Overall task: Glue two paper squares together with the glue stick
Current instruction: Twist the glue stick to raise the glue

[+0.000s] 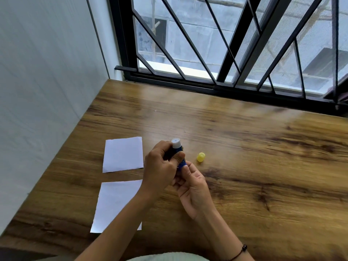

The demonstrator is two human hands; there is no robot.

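Above the wooden table [244,147], my left hand [162,170] grips the body of a blue glue stick [177,147], whose white uncapped tip points up and away. My right hand [192,189] pinches the lower end of the stick with thumb and fingers. The yellow cap [201,157] lies on the table just right of the hands. Two white paper squares lie flat to the left: the far paper square [123,154] and the near paper square [114,202], whose right corner my left forearm covers.
A pale wall [41,91] borders the table on the left. A barred black window frame [207,80] runs along the table's far edge. Bare wood stretches to the right of the cap.
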